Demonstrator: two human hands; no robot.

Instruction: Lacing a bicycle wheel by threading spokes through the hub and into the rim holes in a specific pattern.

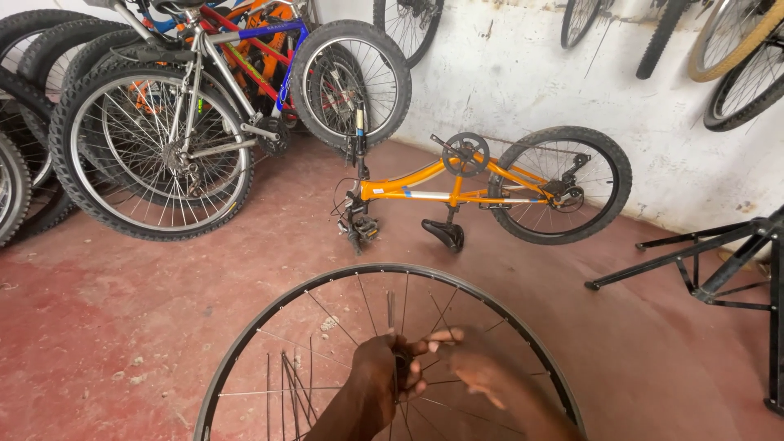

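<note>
We have a bare wheel rim [245, 331] low in the head view, black, no tyre, tilted toward us, with its lower arc cut off by the picture edge. Thin spokes [359, 300] run from the rim toward the middle; several on the lower left hang loose and bunched, not fanned evenly.

Our left hand [377, 371] is at the centre of the wheel, fingers curled around the hub [400, 365], which shows only as a dark sliver between the fingers. Grip looks closed on it. Our right hand [482, 371] sits just beside the left, touching or nearly touching its fingertips, and is motion-blurred. Fingers appear partly bent near the spokes at the hub; we cannot tell if it holds anything.

Floor [106, 310] is red-brown concrete with small bits of grit scattered on it.

Beyond the rim, an orange bike [457, 192] stands upside down on its saddle and handlebars, with the rear wheel on and the front fork empty. To the left, a row of bikes [188, 106] leans against the wall, one silver-framed in front, a blue and red one behind. More wheels [735, 57] hang on the white wall [506, 82] at top right. A black metal stand [719, 261] comes in from the right edge, well apart from the rim.
</note>
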